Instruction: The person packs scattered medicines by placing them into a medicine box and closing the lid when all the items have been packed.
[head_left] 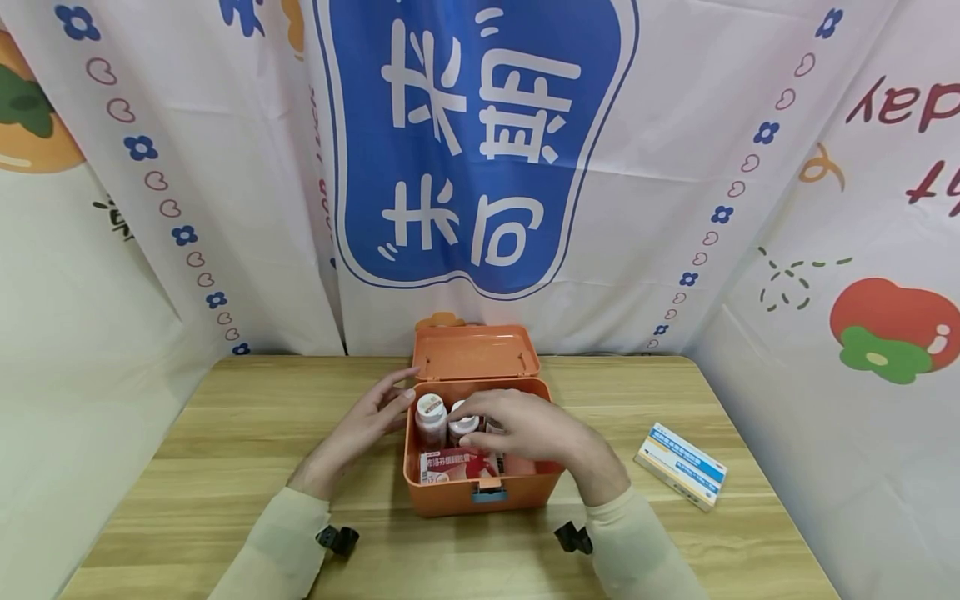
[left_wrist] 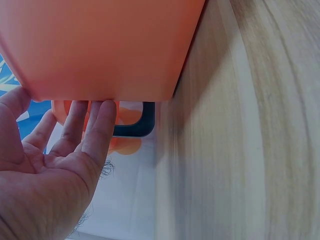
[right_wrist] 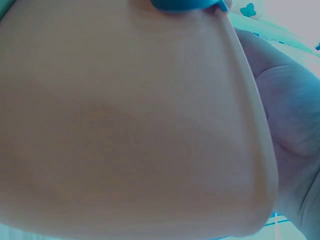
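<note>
An orange medicine box (head_left: 450, 500) stands on the table, its lid (head_left: 476, 350) tipped back. My left hand (head_left: 367, 419) is at the box's left wall with fingers extended; in the left wrist view its fingertips touch the orange wall. My right hand (head_left: 517, 421) reaches into the box from above, thumb and fingers bent around a white-capped bottle (head_left: 463, 428). Left of that bottle stands another white-capped bottle (head_left: 431, 422). Part of a further bottle (head_left: 493, 426) shows under the palm. A red-and-white medicine carton (head_left: 453, 465) sits at the front inside. The right wrist view mostly shows the box wall.
A blue-and-white medicine carton (head_left: 682, 465) lies on the wooden table (head_left: 225, 467) to the right of the box. Printed white cloth (head_left: 637, 250) hangs behind and at both sides. The box's front carries a blue latch (head_left: 490, 495).
</note>
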